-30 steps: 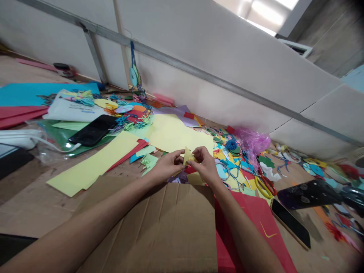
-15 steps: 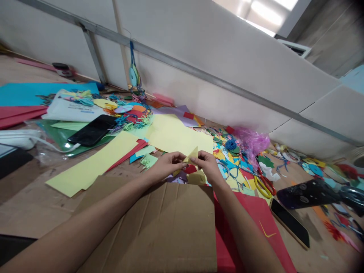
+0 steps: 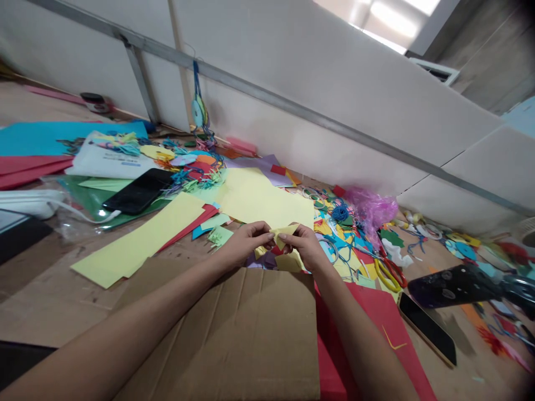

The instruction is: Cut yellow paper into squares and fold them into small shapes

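A small folded piece of yellow paper is held between both hands, above the far edge of a brown cardboard sheet. My left hand pinches its left end between thumb and fingers. On the other side, my right hand grips the paper with thumb and forefinger. Part of the paper is hidden by the fingers. Beneath the hands lie yellow, red and purple paper scraps. Just beyond them is a large pale yellow sheet.
Yellow-handled scissors, a phone and a dark bottle lie on the right. Red paper extends from under the cardboard. To the left are a black phone with a cable and a yellow strip. A white wall stands behind.
The yellow paper's upright pointed corner has tipped down to the right, and the piece now lies flatter between the fingers. Both hands stay in nearly the same place.
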`<state>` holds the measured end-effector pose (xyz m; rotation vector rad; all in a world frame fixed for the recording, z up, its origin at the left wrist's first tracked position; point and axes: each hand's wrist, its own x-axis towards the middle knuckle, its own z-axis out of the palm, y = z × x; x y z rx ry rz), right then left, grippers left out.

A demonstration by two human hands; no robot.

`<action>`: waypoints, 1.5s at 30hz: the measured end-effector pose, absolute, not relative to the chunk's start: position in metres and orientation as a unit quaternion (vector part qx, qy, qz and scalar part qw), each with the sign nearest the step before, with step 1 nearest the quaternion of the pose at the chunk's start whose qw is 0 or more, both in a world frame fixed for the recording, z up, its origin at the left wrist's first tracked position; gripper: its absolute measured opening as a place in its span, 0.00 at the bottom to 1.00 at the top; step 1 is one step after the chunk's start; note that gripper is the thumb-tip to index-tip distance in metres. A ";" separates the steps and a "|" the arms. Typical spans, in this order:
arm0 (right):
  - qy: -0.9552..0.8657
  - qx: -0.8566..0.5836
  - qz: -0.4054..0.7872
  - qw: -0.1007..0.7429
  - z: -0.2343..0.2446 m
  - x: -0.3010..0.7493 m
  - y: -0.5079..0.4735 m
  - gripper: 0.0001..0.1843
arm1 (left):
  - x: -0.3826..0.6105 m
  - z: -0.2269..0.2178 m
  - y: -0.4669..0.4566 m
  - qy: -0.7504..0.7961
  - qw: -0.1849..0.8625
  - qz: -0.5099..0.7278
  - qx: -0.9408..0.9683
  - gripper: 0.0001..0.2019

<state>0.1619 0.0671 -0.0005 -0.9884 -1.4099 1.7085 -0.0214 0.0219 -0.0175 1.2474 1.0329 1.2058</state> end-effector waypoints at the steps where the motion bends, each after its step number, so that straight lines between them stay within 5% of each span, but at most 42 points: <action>1: -0.543 -0.380 0.662 0.350 -0.001 0.162 0.067 0.20 | -0.021 -0.017 0.022 0.437 0.525 0.508 0.525 0.16; 22: -0.512 -0.359 0.676 0.390 -0.001 0.155 0.062 0.20 | -0.014 -0.007 0.013 0.449 0.467 0.478 0.593 0.15; 37: -0.610 -0.401 0.619 0.290 0.006 0.164 0.063 0.22 | -0.022 -0.008 0.016 0.471 0.408 0.474 0.622 0.13; 45: -0.623 -0.384 0.608 0.309 0.002 0.158 0.060 0.22 | -0.021 -0.012 0.019 0.471 0.412 0.486 0.611 0.14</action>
